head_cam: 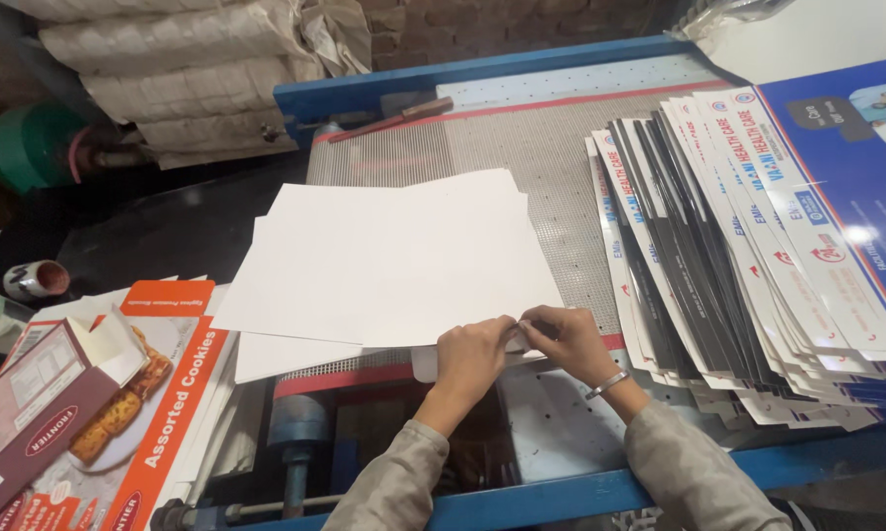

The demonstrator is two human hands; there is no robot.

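A few large white sheets (394,261) lie overlapped on the grey mesh belt (551,167) of a blue-framed machine. My left hand (470,359) and my right hand (566,339) meet at the near edge of the top sheet, both pinching its corner between fingers and thumb. A metal bangle sits on my right wrist. Both sleeves are grey.
A fanned stack of printed blue, white and black sheets (757,246) covers the belt's right side. Orange and white flat biscuit cartons (158,413) and a maroon box (30,413) lie at the left. White sacks (187,79) are piled beyond. A roller (300,423) sits under the near edge.
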